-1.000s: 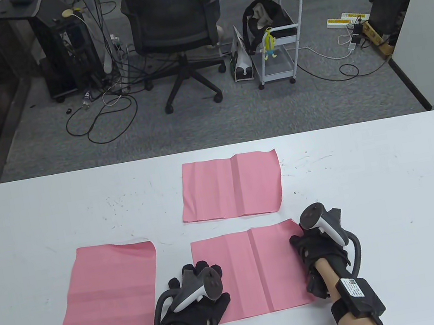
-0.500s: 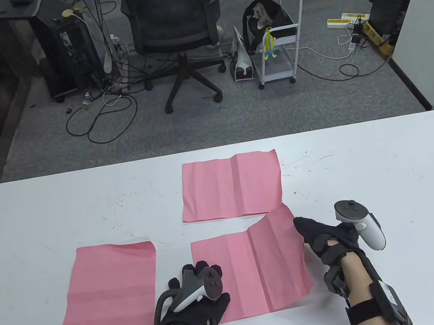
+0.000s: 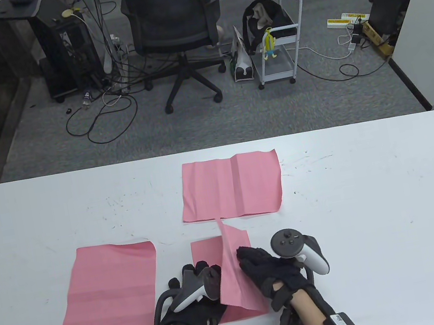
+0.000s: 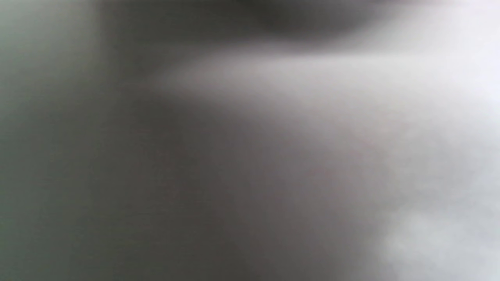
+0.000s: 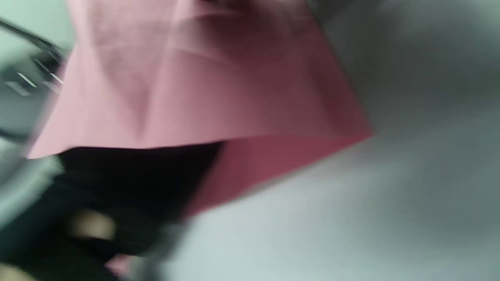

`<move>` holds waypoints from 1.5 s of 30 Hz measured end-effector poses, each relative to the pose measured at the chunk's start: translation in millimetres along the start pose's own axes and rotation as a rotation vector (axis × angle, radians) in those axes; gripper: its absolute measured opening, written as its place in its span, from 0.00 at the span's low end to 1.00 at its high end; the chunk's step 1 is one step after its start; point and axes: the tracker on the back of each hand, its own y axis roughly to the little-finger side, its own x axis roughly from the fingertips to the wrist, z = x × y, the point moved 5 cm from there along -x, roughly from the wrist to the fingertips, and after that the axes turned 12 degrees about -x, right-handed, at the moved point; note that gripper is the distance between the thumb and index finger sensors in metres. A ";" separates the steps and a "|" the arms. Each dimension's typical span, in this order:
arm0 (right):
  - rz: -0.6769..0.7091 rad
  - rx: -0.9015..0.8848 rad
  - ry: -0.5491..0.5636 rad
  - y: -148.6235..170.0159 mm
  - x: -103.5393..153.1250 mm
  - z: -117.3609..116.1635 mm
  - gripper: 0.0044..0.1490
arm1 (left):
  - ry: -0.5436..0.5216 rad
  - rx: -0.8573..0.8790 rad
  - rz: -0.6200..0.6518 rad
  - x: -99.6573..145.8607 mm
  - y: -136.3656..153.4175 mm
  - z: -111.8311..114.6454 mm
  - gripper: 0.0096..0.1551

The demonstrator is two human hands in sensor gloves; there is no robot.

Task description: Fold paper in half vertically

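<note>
Near pink paper (image 3: 238, 280) at table's (image 3: 373, 193) front edge, right half raised, mid-fold. Right hand (image 3: 274, 274) carries raised half, exact grip hidden. Left hand (image 3: 195, 300) presses left side flat. Best play: align edges on left side, then crease along centre line. Left wrist view blurred.

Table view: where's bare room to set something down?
Bare table right of the right hand and far sheet; also the far-left stretch beyond the left sheet. Crowded near-centre: both hands on the folding sheet.
</note>
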 end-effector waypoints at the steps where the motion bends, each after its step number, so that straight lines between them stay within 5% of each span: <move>1: -0.035 0.102 0.013 0.1 -2.0 -4.4 0.41 | 0.000 -0.001 0.000 -0.1 0.1 0.0 0.47; 4: -0.151 0.360 0.057 7.5 -9.8 -19.0 0.43 | 0.000 -0.001 -0.001 -0.1 -0.1 0.0 0.47; 8: -0.199 0.439 0.047 15.2 -14.5 -29.3 0.43 | -0.004 -0.002 -0.002 -0.2 -0.5 -0.2 0.47; 21: -0.205 0.408 0.009 19.9 -16.0 -31.1 0.43 | -0.025 -0.028 -0.030 3.3 2.8 -8.5 0.46; 32: -0.205 0.402 0.005 20.7 -17.0 -32.0 0.43 | -0.270 0.169 -0.168 46.3 64.2 -57.8 0.43; 38: -0.205 0.403 0.004 21.1 -17.3 -31.9 0.43 | -0.306 0.121 -0.048 52.4 19.9 -65.8 0.44; 45: -0.204 0.402 0.004 21.5 -17.3 -31.9 0.43 | -0.148 -0.054 -0.050 23.0 -10.2 -32.9 0.45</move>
